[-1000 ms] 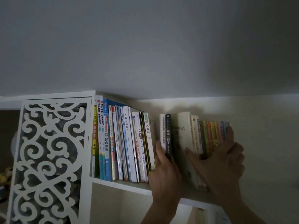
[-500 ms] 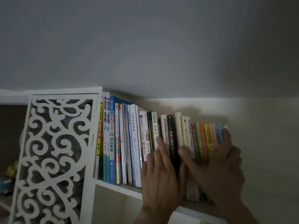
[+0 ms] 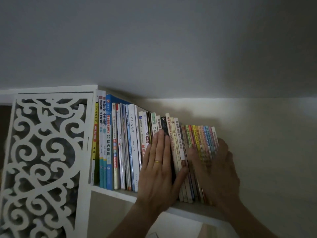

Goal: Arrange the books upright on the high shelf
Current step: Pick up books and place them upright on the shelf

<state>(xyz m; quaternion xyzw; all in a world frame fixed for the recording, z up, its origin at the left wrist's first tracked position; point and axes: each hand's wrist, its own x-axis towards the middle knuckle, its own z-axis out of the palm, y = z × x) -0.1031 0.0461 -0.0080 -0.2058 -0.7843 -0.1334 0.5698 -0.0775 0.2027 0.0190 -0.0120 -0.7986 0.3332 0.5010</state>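
The left hand (image 3: pixel 158 170) is covering the lower spines of several books (image 3: pixel 132 146) at centre frame, and the right hand (image 3: pixel 217 170), itself motion-blurred, is hiding the lower part of the thin coloured spines (image 3: pixel 202 136). Small spine print there is blurring out (unreadable). The fretwork panel (image 3: pixel 42 160) is running off the left and bottom edges, and both forearms are exiting the bottom.

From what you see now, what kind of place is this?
Probably a room at home: a white shelf just under the ceiling holds schoolbooks beside a carved panel.
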